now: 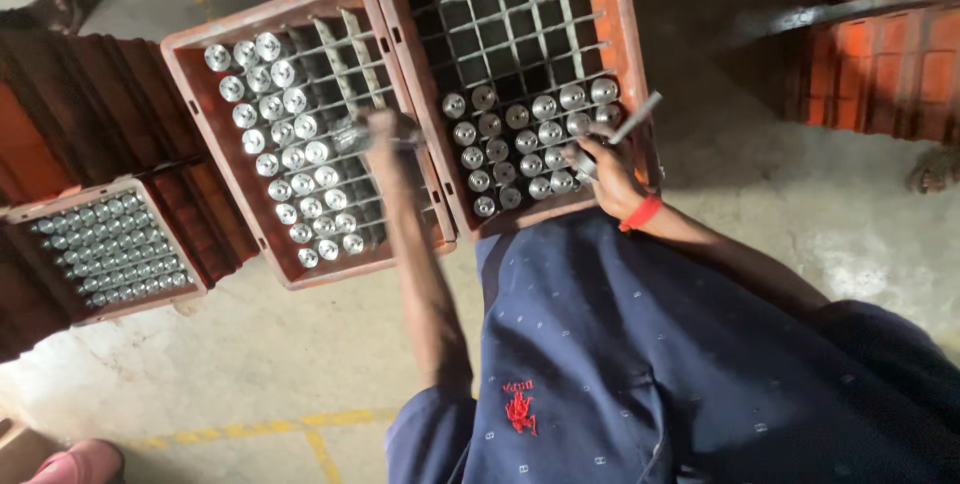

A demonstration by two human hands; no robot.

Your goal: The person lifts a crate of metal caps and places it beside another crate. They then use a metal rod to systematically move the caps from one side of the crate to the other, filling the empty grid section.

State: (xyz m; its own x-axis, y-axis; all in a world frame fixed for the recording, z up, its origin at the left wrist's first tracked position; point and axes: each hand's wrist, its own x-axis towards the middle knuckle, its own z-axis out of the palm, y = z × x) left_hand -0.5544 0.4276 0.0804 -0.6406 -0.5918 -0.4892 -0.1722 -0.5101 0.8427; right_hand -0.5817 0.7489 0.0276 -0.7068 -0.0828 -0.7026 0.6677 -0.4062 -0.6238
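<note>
1. We are closing our left hand [385, 130] around a shiny metal cylinder [350, 136] over the left crate [205, 159] (motion blur is hiding how tightly the fingers are gripping)
2. We are curling our right hand [600, 159] around a metal rod [638, 118], which is slanting up over the right crate [630, 64] toward its right wall
3. Under the left hand, round-topped metal cylinders are filling the left columns of the grid, while the cells to the right are showing bare dividers
4. Under the right hand, cylinders are sitting in the near rows only; the far cells are standing dark
5. A red band [641, 213] is circling our right wrist
6. Further left, a third crate [105, 244] of cylinders is resting on stacked crates, all above a concrete floor [250, 354]
</note>
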